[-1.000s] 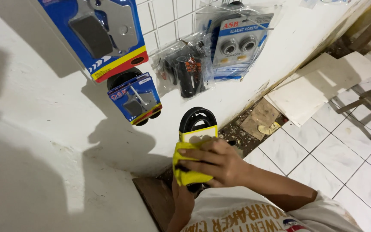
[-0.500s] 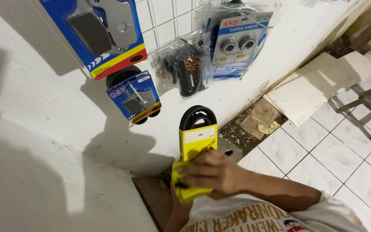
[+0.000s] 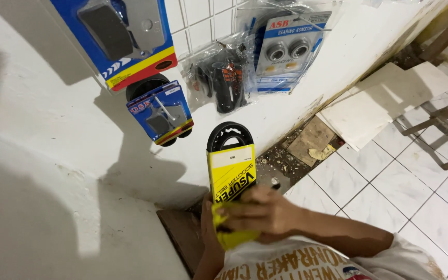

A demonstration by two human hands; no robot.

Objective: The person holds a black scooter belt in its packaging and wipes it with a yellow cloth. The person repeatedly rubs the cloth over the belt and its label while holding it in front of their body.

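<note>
We have both hands on a black toothed drive belt [image 3: 227, 136] in its yellow cardboard sleeve [image 3: 232, 173], held upright in front of the white wall [image 3: 53, 171], close to our chest. The right hand [image 3: 265, 212] is closed across the lower part of the sleeve, fingers wrapped over the front. The left hand [image 3: 209, 224] shows only as a sliver behind the sleeve's left edge — it touches the package, but we cannot tell how firmly it closes. The belt's black loop rises clear above the sleeve, just below the packaged parts hanging on the wall: a small blue carded part [image 3: 161, 113], a larger blue card [image 3: 123, 39] above it, a clear bag of dark parts [image 3: 221, 78], and a bearing pack [image 3: 286, 52]. As we judge it, the belt is in hand and not hung on the wall — it touches none of the hanging packs. Broken tiles [image 3: 379, 103] lie along the foot of the wall.
</note>
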